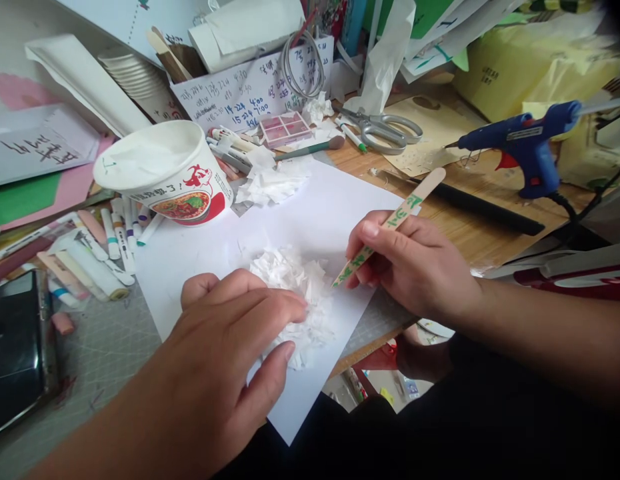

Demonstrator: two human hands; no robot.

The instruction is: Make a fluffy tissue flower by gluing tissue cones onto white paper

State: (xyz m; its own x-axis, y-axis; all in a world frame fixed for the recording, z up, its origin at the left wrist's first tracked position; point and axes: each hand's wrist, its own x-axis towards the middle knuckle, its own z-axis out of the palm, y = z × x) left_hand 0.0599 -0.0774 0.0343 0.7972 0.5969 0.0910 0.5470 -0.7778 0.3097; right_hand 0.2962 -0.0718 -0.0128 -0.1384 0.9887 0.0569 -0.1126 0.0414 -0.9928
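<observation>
A ruffled heap of torn white tissue paper (310,283) lies on a white paper sheet (340,193). My left hand (240,340) curves over the near left of the heap, its thumb and fingertips touching the tissue from two sides. Between the thumb and fingers of my right hand (405,260) is a flat wooden craft stick (423,193) with green print. The stick slants down to the left, and its lower end is at the right edge of the heap. Whether that end touches the tissue, I cannot tell.
A paper bowl (165,177) holding white tissue stands at the back left, beside scattered markers (113,237). Silver scissors (385,130), a blue glue gun (530,143) and a black bar-shaped tool (485,207) lie at the right. A black device (17,347) sits far left.
</observation>
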